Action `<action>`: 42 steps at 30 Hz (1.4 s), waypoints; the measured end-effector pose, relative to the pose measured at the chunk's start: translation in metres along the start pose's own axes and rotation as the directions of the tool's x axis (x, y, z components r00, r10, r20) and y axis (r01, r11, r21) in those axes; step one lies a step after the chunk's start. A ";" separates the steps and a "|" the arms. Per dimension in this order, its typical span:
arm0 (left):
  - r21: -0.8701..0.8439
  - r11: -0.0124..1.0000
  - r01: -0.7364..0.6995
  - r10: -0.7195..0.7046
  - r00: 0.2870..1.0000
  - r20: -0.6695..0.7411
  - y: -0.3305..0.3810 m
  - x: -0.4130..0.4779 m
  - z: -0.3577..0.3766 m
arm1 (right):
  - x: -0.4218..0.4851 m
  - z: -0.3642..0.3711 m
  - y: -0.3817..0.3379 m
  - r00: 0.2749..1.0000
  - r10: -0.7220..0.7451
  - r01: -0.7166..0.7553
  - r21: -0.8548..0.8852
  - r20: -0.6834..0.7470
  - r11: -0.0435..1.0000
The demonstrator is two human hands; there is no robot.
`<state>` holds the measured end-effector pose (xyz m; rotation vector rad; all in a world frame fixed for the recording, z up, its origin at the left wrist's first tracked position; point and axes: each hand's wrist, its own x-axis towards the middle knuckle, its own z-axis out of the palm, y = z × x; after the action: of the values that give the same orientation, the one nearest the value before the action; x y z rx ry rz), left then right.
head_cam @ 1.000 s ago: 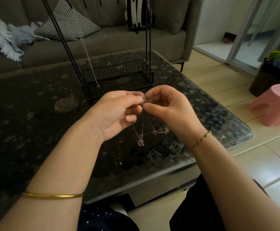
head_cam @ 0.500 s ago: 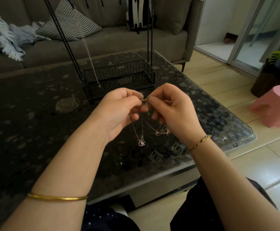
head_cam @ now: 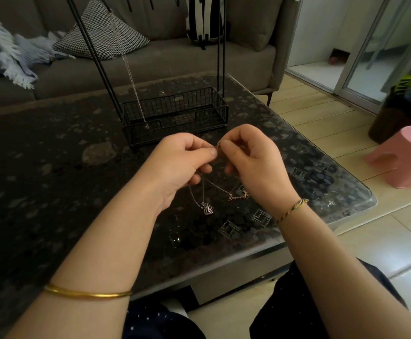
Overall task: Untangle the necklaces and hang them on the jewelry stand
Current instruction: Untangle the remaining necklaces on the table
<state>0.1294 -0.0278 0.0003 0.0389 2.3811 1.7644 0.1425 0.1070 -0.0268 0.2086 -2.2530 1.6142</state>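
Necklaces hang tangled over the table, their chains pinched at the top between the curled fingers of the left hand and right hand, near the jewelry stand.

A grey sofa is sitting behind the dark table, a checked cushion and blue fringed blanket lying beyond its far edge; a pink stool is standing to its right.
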 end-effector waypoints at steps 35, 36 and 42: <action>0.161 0.977 -0.140 0.149 0.988 -0.050 -0.003 -0.003 -0.003 | 0.001 0.000 -0.001 0.985 0.158 -0.168 0.190 0.067 0.967; 0.159 0.978 -0.136 0.144 0.989 -0.045 -0.003 -0.003 -0.003 | 0.001 0.000 -0.001 0.987 0.149 -0.159 0.189 0.067 0.969; 0.105 0.993 -0.060 0.059 0.998 0.010 0.000 -0.004 -0.003 | 0.000 0.000 -0.001 0.992 0.124 -0.127 0.161 0.033 0.979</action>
<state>0.1327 -0.0313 0.0012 0.1311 2.4915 1.6588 0.1426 0.1066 -0.0253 0.1290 -2.1903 1.8733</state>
